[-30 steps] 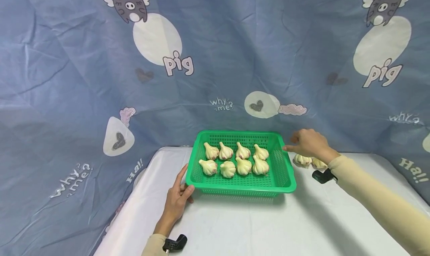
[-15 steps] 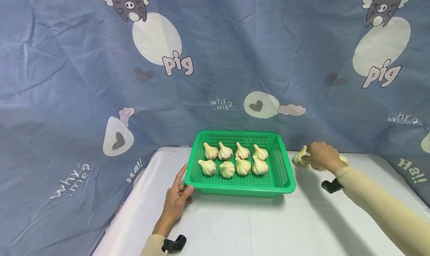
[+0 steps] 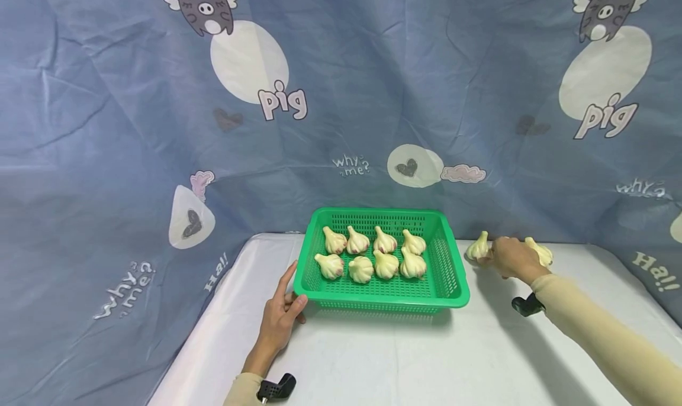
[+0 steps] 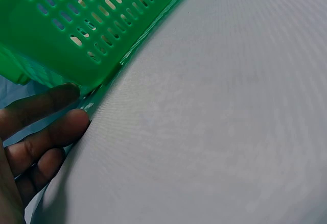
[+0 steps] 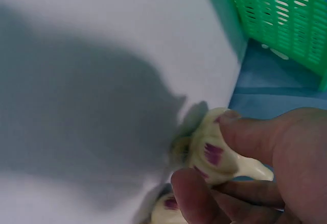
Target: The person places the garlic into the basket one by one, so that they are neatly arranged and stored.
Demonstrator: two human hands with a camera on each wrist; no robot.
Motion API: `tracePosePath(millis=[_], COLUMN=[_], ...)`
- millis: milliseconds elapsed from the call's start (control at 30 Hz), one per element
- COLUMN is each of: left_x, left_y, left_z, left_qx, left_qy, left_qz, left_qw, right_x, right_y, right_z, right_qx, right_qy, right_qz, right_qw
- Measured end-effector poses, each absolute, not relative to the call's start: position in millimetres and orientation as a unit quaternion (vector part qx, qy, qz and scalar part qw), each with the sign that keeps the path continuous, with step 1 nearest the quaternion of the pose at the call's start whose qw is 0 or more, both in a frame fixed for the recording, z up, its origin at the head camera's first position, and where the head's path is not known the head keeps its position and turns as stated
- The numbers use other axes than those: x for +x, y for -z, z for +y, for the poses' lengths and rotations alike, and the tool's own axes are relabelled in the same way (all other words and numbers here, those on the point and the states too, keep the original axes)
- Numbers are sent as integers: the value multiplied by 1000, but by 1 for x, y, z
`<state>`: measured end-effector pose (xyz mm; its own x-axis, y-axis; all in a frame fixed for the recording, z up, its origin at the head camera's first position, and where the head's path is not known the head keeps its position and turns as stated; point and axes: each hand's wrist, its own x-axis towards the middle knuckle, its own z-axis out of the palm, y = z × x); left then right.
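Note:
My right hand (image 3: 514, 258) is at the right of the table among white garlic bulbs. In the right wrist view its thumb and fingers pinch a garlic bulb (image 5: 212, 150) with purple streaks, stem pointing toward the palm. Part of another bulb (image 5: 166, 211) shows beside the fingers. In the head view one bulb (image 3: 476, 247) shows left of this hand and a bulb (image 3: 542, 253) right of it. My left hand (image 3: 277, 323) rests at the near left corner of a green plastic basket (image 3: 373, 299), fingers extended and touching it.
Inside the basket lie several garlic bulbs (image 3: 386, 264) in two rows, with bare basket floor at the right end. A white cloth covers the table (image 3: 367, 358). A blue patterned curtain (image 3: 341, 110) hangs directly behind its far edge.
My right hand has moved right and down from beside the basket's right rim to the bulbs on the table. The left hand and the basket stay in place.

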<state>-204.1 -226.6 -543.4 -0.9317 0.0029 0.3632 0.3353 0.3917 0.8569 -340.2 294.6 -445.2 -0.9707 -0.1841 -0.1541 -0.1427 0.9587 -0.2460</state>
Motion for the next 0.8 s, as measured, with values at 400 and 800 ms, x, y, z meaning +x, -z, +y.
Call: tracePosePath(millis=[400,800], left_x=[-205,-205], left_y=[545,544], left_z=[-227,-227], left_qx=[-104,-97], left_qy=[540,538], left_qz=[-821,-824], left_qw=[154,147], right_x=[-340,-347], right_y=[461,471], right_z=[288,287], right_qx=[-62,-72], right_qy=[112,140], right_qz=[992,987], right_qw=[5,-19])
